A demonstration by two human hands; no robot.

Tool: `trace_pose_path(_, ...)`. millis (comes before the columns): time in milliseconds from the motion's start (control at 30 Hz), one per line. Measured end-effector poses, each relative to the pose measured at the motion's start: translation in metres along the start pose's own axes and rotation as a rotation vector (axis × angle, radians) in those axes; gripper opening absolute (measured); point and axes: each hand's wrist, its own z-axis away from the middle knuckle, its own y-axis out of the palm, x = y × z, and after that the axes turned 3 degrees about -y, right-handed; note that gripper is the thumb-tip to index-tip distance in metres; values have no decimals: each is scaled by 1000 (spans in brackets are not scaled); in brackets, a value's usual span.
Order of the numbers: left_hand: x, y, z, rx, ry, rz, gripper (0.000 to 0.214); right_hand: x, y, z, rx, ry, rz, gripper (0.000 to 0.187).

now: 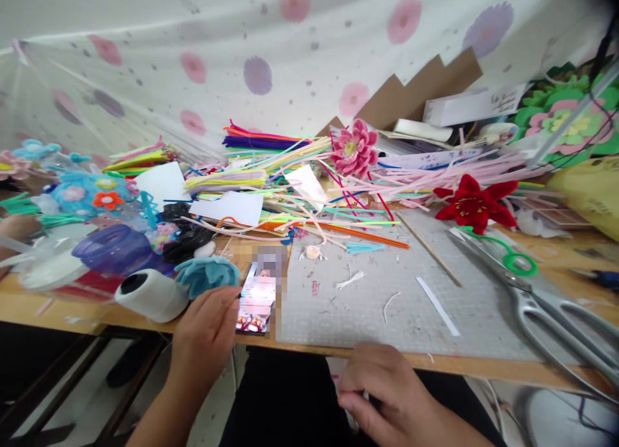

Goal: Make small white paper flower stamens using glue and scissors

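Observation:
My left hand (206, 334) rests at the table's front edge with its fingertips on the lit screen of a phone (256, 298) that lies flat on the wood. The fingers are loosely curled and hold nothing I can see. My right hand (387, 389) hangs below the table edge, over my lap, with its fingers curled inward; something thin and pale seems to be under the fingers, too small to name. A grey cutting mat (387, 292) lies in front of me with white and pink scraps on it.
A heap of coloured pipe cleaners (290, 176) covers the table's back. A pink flower (355, 147) and a red flower (471, 202) lie there. Large metal scissors (536, 298) sit at the right, a white tape roll (152, 295) and a purple bowl (116, 247) at the left.

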Motion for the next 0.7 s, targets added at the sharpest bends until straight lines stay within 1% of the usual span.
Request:
trace_pose_path(100,9,-7,10,-10,13,67,19,1,-2,0,31,21,4,18)
trace_pose_path(267,7,-15,15,12,103,120,22,1,-4,1,46,20,-9,12)
trace_pose_path(333,6,-17,17,48,137,106,23,0,-4,1,48,12,-17,11)
trace_pose_path(400,7,-18,18,113,157,63,24,0,-4,0,50,8,-23,11)
trace_pose_path(500,8,-16,18,214,128,-44,26,1,-4,-1,52,8,-25,11)
trace_pose_path(567,8,-13,13,250,78,-123,28,2,-4,-1,54,5,-21,11)
trace_pose_path(633,4,-9,6,262,29,-187,33,2,-4,-1,54,5,-13,11)
trace_pose_path(700,-2,-5,-2,242,2,-203,37,3,-5,-1,51,8,-6,11)
